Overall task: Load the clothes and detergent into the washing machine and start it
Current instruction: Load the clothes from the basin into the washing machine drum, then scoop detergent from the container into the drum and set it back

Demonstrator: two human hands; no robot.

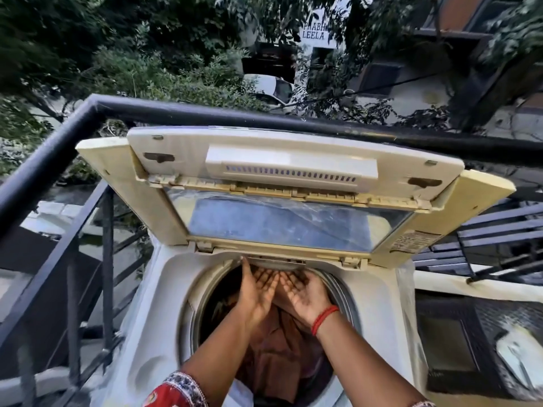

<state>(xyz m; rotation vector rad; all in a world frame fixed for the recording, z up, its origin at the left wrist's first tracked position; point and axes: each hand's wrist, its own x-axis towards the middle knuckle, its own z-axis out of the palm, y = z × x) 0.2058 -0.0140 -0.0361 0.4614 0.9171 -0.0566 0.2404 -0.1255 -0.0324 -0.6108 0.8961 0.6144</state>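
Note:
A white top-loading washing machine (164, 289) stands below me with its folding lid (293, 171) raised upright at the back. Brownish clothes (273, 356) lie inside the round drum. My left hand (255, 292) and my right hand (305, 295) are held side by side over the far part of the drum opening, palms turned up, fingers straight and holding nothing. The fingertips reach close to the back rim under the lid hinge. A red thread band circles my right wrist. No detergent is in sight.
A black metal railing (88, 118) runs behind and to the left of the machine, with trees and a street below. To the right are a dark slatted bench (499, 230) and a cream ledge (470, 286). The upright lid blocks the space behind the drum.

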